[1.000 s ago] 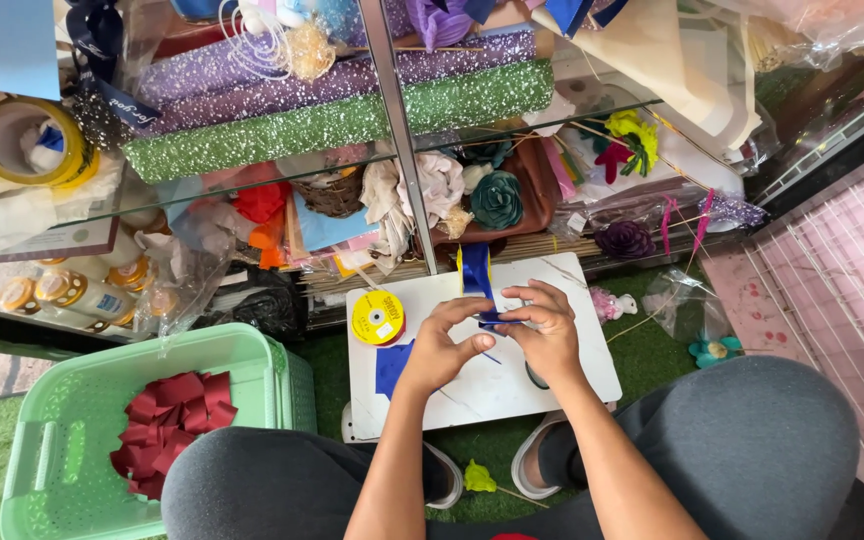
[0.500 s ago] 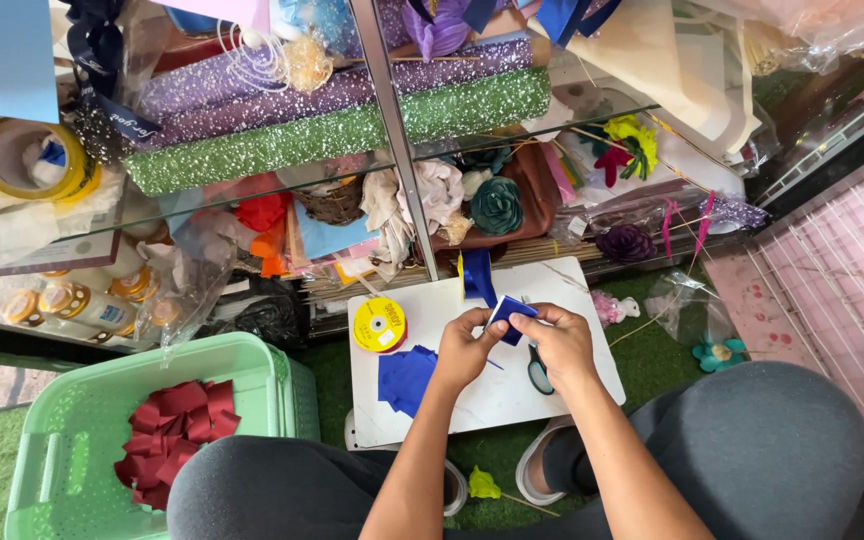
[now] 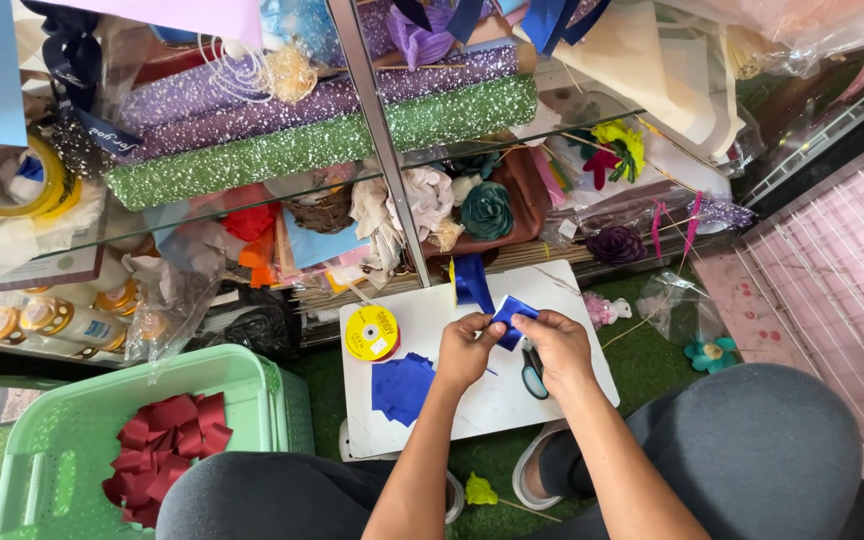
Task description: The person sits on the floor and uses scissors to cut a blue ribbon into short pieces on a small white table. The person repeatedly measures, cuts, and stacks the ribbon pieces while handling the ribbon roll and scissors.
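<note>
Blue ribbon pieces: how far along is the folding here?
Looks done: a green basket holds folded dark red pieces. In hand: the left hand and right hand pinch one blue ribbon piece between them. Left: a stack of flat blue squares lies on the white board, apparently unfolded.

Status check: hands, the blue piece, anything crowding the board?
Left hand and right hand both pinching the blue ribbon piece above the white board. Blue squares, yellow spool, scissors lie close by.
</note>
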